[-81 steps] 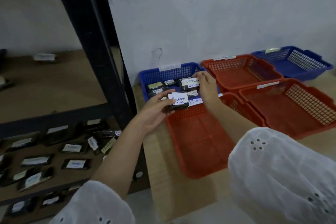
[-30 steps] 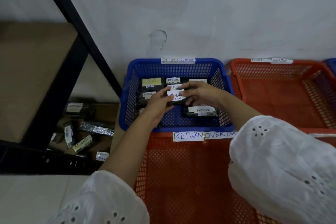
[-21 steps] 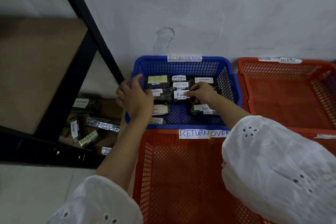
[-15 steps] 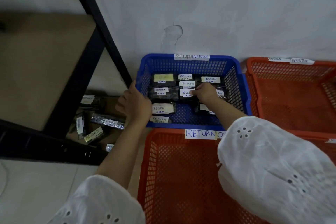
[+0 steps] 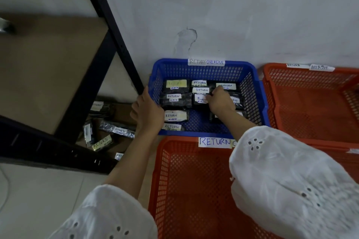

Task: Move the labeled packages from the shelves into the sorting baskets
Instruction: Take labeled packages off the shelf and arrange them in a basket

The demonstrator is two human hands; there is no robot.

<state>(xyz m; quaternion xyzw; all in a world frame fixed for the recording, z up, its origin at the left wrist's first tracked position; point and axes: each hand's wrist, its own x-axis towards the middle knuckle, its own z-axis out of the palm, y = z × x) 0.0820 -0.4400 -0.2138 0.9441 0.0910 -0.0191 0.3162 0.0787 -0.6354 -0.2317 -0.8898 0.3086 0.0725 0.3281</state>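
A blue basket (image 5: 252,91) tagged "RETURN OVERDUE" stands against the wall and holds several dark packages with white "RETURN" labels. My right hand (image 5: 221,103) reaches inside it, fingers bent down on the right end of a labeled package (image 5: 200,99) lying in the middle. My left hand (image 5: 147,111) hangs at the basket's left rim, fingers loosely curled and holding nothing. More labeled packages (image 5: 116,131) lie on the low shelf to the left.
A red basket (image 5: 184,180) tagged "RETURN" sits right in front of the blue one, and another red basket (image 5: 310,103) to its right. The black shelf post (image 5: 108,25) slants beside my left hand, over a brown shelf board (image 5: 48,64).
Both hands set the package down in the blue basket. My left hand then let go and drew back to the left rim, while my right hand stayed on the package.
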